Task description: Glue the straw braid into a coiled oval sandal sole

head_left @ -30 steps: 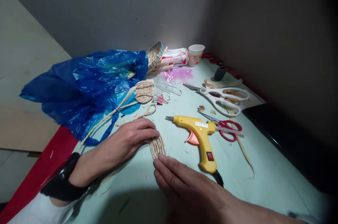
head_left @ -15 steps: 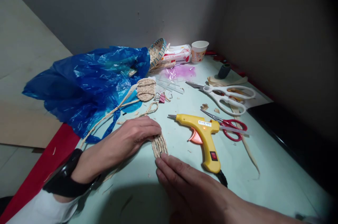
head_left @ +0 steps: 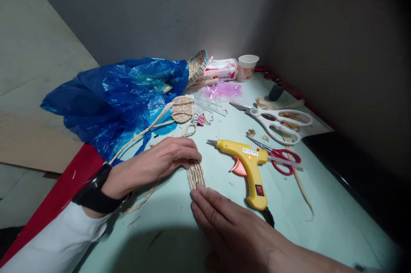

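Observation:
A flat piece of twisted straw cord, with several rows lying side by side, is on the table between my hands. My left hand, with a black band at the wrist, has its bent fingers on the far end and covers it. At the near end, my right hand grips the edge with its fingertips, fingers pressed together; its thumb is mostly hidden. A loose straw strand trails out below my left hand. Just right of the piece lies a yellow glue gun, its nozzle pointing left.
White-handled scissors and red-handled scissors lie to the right. Farther back are a round woven straw piece, a pink binder clip, a blue plastic bag, a woven basket, a paper cup and a dark thread spool.
The view has shifted slightly, so most things sit a little farther right. Both hands stay on the straw cord piece, and my left hand's grip looks nearly the same.

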Motion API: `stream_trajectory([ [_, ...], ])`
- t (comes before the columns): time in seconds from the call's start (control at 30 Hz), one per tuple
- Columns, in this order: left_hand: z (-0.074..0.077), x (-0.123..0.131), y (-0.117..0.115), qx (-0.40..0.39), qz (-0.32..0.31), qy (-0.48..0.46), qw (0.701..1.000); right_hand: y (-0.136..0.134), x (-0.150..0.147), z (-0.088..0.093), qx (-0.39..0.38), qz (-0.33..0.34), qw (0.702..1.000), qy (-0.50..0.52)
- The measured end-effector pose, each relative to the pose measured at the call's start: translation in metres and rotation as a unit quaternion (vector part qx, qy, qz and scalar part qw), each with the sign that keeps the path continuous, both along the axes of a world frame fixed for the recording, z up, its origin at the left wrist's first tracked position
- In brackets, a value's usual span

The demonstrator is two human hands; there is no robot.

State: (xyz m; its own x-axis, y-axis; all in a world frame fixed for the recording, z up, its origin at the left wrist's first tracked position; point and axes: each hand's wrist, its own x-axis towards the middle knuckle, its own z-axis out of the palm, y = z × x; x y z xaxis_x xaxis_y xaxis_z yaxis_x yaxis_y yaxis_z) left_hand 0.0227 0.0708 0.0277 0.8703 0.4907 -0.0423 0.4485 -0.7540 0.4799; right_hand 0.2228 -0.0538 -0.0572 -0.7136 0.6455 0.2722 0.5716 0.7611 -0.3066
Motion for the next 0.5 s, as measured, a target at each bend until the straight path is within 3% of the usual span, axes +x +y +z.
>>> stream_trajectory([
  [0.17, 0.007, 0.005, 0.005, -0.007, -0.028, 0.000, 1.000, 0.003, 0.010, 0.019, -0.005, 0.056, 0.998, -0.037],
  [0.5, 0.006, 0.007, 0.009, -0.007, -0.033, -0.001, 0.999, -0.003, 0.013, 0.007, -0.010, 0.051, 0.999, -0.003],
])
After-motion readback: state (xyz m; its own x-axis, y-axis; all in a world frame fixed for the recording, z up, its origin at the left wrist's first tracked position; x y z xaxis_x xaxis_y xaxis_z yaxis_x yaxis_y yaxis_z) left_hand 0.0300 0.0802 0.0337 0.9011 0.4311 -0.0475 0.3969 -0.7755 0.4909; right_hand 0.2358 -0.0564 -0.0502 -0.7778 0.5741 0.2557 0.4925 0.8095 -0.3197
